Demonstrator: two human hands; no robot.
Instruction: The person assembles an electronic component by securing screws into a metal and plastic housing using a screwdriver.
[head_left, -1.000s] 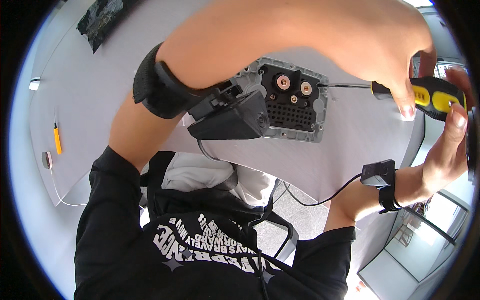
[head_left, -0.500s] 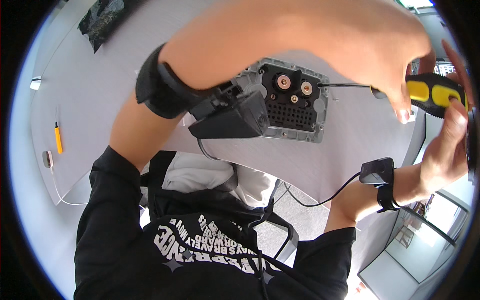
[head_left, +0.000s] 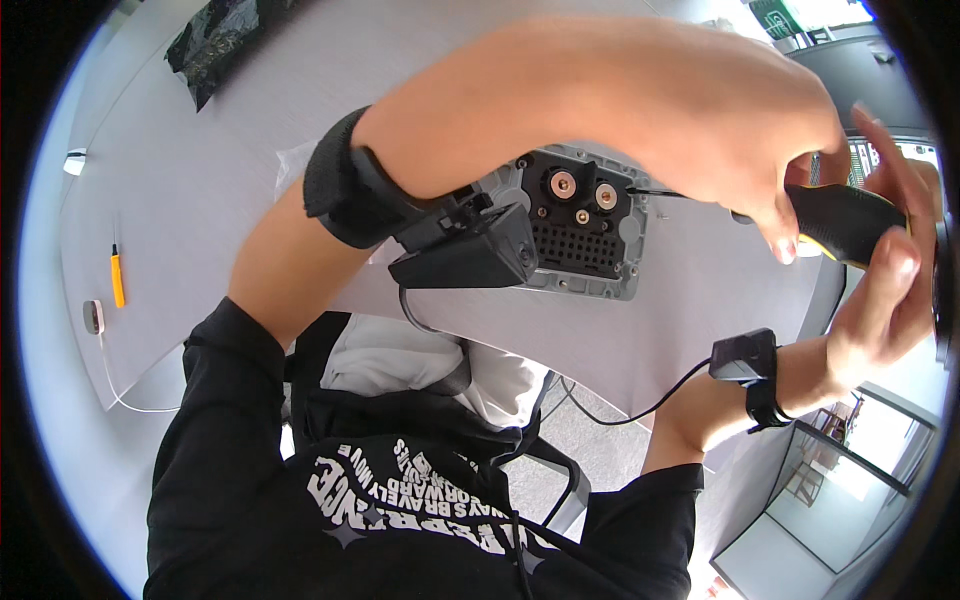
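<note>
A screwdriver (head_left: 852, 222) with a thick black and yellow handle lies sideways at the right. My left hand (head_left: 745, 150) reaches across the top of the view, its fingers closed around the front of the screwdriver. My right hand (head_left: 893, 270) grips the rear of the handle, thumb pressed on it. The thin shaft reaches the right edge of a black connector panel (head_left: 580, 250), with its middle part hidden behind my left hand. That panel, with two large round terminals and rows of small holes, sits in a grey metal housing (head_left: 632, 262). My left forearm covers the housing's upper left part.
On the table (head_left: 180, 230), a thin yellow-handled screwdriver (head_left: 118, 280) and a small device (head_left: 94, 317) on a white cable lie at far left. A black plastic bag (head_left: 220, 45) is at upper left. A boxy black camera (head_left: 475, 252) strapped to my left wrist overhangs the housing.
The screwdriver handle has rolled, so its yellow patches have turned mostly out of sight. My right fingers have shifted on it. The housing appears slightly lower and further left.
</note>
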